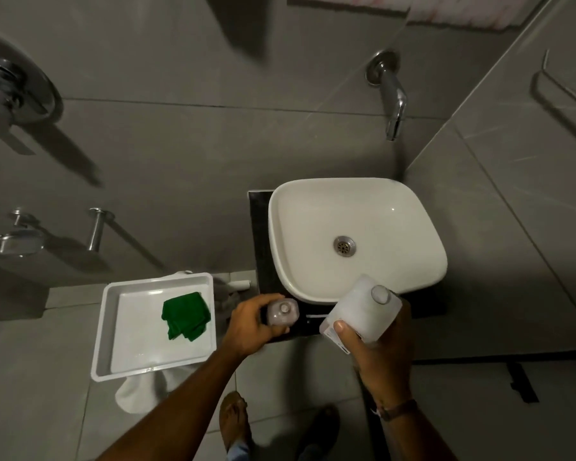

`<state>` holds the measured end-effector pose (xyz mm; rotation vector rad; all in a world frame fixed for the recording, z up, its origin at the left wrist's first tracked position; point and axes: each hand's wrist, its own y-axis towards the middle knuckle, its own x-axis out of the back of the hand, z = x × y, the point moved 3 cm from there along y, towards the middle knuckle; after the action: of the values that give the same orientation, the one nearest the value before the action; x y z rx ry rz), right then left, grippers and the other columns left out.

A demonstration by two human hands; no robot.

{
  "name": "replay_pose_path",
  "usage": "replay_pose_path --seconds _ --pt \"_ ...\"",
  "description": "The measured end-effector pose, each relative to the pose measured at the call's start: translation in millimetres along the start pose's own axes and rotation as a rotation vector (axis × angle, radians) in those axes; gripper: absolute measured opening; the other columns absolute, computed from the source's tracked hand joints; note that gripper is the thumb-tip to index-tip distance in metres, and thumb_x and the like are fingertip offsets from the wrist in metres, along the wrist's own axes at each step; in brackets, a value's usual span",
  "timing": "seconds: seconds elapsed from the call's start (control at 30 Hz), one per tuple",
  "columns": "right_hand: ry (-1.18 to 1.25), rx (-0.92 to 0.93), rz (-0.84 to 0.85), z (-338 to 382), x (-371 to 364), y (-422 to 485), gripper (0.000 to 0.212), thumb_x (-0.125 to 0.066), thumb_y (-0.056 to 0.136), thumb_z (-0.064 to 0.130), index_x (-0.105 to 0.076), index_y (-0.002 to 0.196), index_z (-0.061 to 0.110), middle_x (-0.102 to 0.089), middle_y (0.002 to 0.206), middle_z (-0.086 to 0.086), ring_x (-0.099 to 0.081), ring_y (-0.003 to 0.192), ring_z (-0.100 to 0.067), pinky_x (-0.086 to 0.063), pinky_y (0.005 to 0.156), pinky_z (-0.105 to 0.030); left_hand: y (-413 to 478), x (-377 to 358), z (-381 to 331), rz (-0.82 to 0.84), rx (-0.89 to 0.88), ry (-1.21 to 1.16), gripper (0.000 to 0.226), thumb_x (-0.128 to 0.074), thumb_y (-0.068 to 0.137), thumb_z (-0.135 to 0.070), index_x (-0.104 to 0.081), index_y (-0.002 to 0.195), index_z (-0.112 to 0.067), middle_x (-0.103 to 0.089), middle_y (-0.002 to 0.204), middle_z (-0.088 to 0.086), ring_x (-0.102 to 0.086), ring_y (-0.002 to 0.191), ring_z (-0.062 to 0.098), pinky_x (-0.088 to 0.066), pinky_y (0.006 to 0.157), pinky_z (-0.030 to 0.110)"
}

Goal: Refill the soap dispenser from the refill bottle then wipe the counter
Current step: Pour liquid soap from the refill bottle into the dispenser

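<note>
Bottles: two, one cloth [186,317].
Left hand [251,322]: grips soap dispenser [282,313] on bench [263,261].
Right hand [378,352]: holds refill bottle [363,311], just beside.

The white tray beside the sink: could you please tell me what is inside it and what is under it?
Inside the white tray lies a folded green cloth; nothing else shows there. Under it, something white sticks out at the near edge, but the tray covers most of it.

The white ceramic basin [356,237] occupies most of the black counter [260,227]; only a narrow front strip stays bare, crowded by a small clear dispenser bottle [282,313].
</note>
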<state>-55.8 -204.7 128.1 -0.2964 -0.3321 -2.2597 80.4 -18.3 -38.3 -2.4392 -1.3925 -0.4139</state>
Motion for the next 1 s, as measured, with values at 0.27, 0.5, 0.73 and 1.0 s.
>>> replay_pose_path --seconds 0.27,0.5,0.73,1.0 --pt "0.084 0.264 0.085 109.4 -18.5 62.7 0.080 -0.094 0.062 0.050 -0.054 0.130 0.035 -0.066 0.129 0.012 -0.066 0.121 -0.014 -0.061 0.091 -0.029 -7.4 107.9 -116.6 -0.243 -0.224 -0.190 0.067 -0.098 0.064 -0.041 -0.072 0.126 -0.042 -0.073 0.119 -0.015 -0.073 0.110 0.009 -0.058 0.090 0.018" --pt "-0.185 0.563 0.212 238.2 -50.1 129.0 0.078 -0.093 0.057 0.047 -0.058 0.125 0.034 -0.066 0.122 0.014 -0.066 0.107 -0.013 -0.060 0.087 -0.037 -1.2 212.1 -216.2 -0.486 -0.325 -0.111 0.072 -0.097 0.053 -0.053 -0.072 0.119 -0.040 -0.079 0.109 -0.019 -0.076 0.097 0.002 -0.064 0.080 0.022" --pt "-0.554 0.846 0.267 314.8 -81.6 146.4 0.074 -0.085 0.059 0.033 -0.058 0.127 0.038 -0.070 0.120 0.013 -0.069 0.102 -0.020 -0.060 0.082 -0.036 -18.1 262.3 -258.1 -0.565 -0.375 -0.094 0.078 -0.092 0.054 -0.058 -0.076 0.125 -0.031 -0.079 0.112 -0.015 -0.077 0.098 0.002 -0.067 0.082 0.029" --pt "-0.721 0.968 0.285 336.3 -97.2 143.7 0.073 -0.085 0.064 0.025 -0.058 0.131 0.040 -0.069 0.123 0.012 -0.067 0.109 -0.022 -0.058 0.087 -0.044 -22.3 278.4 -270.3 -0.627 -0.343 -0.053 0.074 -0.102 0.057 -0.044 -0.078 0.126 -0.027 -0.081 0.112 -0.012 -0.078 0.097 0.004 -0.068 0.082 0.034"
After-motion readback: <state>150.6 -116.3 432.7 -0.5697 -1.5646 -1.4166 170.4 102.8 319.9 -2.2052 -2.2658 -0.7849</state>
